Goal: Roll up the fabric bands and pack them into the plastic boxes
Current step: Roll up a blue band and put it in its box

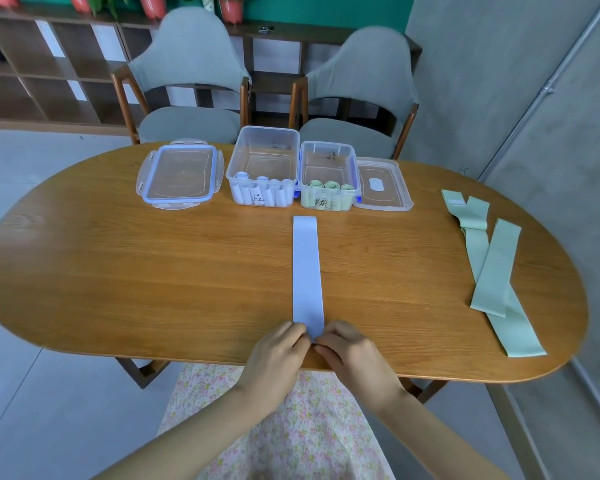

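Observation:
A pale blue fabric band [306, 268] lies flat and straight down the middle of the wooden table [118, 271]. My left hand [278, 358] and my right hand [352, 355] pinch its near end at the table's front edge. At the back stands a clear plastic box [263, 147] with several white rolled bands in its front. Beside it on the right, a smaller clear box [328, 157] holds several green rolls. Green bands [492, 268] lie crossed over each other at the table's right end.
A blue-rimmed lid [179, 174] lies left of the boxes and a clear lid [381, 185] to their right. Two grey chairs [191, 74] stand behind the table. A grey wall runs along the right side.

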Demonstrator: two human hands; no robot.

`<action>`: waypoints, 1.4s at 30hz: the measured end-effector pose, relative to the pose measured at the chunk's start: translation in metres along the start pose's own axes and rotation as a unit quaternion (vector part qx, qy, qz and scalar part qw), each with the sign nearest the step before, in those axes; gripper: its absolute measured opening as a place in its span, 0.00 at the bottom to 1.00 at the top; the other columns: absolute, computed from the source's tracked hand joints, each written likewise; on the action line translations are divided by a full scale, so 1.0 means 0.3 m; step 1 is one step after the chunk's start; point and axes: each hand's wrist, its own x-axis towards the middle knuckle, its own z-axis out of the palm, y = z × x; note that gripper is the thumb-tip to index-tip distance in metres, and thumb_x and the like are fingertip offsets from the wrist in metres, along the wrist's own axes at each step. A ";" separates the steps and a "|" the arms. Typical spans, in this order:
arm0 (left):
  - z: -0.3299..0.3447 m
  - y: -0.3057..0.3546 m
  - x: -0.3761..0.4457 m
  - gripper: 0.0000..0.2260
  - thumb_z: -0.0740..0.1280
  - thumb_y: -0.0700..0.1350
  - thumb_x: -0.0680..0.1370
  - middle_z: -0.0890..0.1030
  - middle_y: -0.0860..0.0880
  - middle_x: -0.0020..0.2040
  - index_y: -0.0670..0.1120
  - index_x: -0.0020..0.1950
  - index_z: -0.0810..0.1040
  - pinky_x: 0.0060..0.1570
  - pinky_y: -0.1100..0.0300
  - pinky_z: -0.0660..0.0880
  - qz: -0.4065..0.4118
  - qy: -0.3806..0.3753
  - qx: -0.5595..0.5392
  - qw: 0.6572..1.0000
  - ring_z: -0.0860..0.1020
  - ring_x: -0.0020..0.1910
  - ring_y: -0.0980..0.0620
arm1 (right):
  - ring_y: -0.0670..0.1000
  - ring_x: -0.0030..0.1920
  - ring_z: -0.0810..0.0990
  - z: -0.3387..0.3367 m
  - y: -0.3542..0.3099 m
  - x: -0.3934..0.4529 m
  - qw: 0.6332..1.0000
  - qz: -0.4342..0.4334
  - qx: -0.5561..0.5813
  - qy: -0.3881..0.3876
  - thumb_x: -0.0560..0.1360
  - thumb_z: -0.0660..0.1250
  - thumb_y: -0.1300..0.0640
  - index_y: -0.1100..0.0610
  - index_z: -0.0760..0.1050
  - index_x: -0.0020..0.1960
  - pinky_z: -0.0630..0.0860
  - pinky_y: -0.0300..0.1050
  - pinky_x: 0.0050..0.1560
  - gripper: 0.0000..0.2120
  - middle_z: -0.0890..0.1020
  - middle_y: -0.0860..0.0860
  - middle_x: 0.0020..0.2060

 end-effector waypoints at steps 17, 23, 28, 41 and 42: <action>0.029 -0.013 0.105 0.11 0.62 0.30 0.70 0.71 0.54 0.35 0.46 0.37 0.68 0.34 0.57 0.67 -0.172 0.084 -0.171 0.966 0.69 0.37 0.53 | 0.48 0.44 0.77 0.021 0.017 0.029 0.998 -0.010 0.013 0.068 0.75 0.68 0.60 0.55 0.77 0.49 0.75 0.39 0.39 0.04 0.78 0.48 0.43; 0.020 -0.010 0.088 0.08 0.63 0.36 0.76 0.72 0.51 0.37 0.46 0.39 0.69 0.34 0.54 0.70 -0.123 0.088 -0.100 0.983 0.70 0.38 0.51 | 0.44 0.38 0.73 0.013 0.034 0.089 0.993 0.052 0.073 0.072 0.73 0.70 0.63 0.57 0.81 0.41 0.71 0.37 0.39 0.03 0.76 0.49 0.39; 0.028 -0.031 0.084 0.06 0.68 0.38 0.75 0.73 0.51 0.41 0.43 0.38 0.76 0.38 0.58 0.73 -0.106 0.095 -0.088 0.986 0.73 0.43 0.52 | 0.42 0.37 0.74 0.020 0.031 0.107 0.988 0.078 0.090 0.095 0.71 0.71 0.65 0.57 0.80 0.42 0.72 0.36 0.39 0.04 0.79 0.48 0.39; 0.047 -0.050 0.190 0.07 0.68 0.35 0.73 0.71 0.54 0.37 0.45 0.39 0.73 0.35 0.59 0.68 -0.227 0.137 -0.183 0.947 0.71 0.36 0.53 | 0.43 0.38 0.75 0.045 0.032 0.147 0.981 0.096 0.091 0.140 0.72 0.71 0.64 0.58 0.81 0.46 0.71 0.33 0.40 0.04 0.79 0.49 0.40; 0.047 -0.048 0.184 0.07 0.68 0.37 0.74 0.71 0.53 0.38 0.45 0.39 0.73 0.35 0.59 0.68 -0.201 0.131 -0.162 0.957 0.71 0.38 0.53 | 0.44 0.37 0.75 0.044 0.031 0.163 0.978 0.113 0.102 0.146 0.72 0.71 0.64 0.57 0.80 0.44 0.72 0.36 0.40 0.03 0.79 0.49 0.39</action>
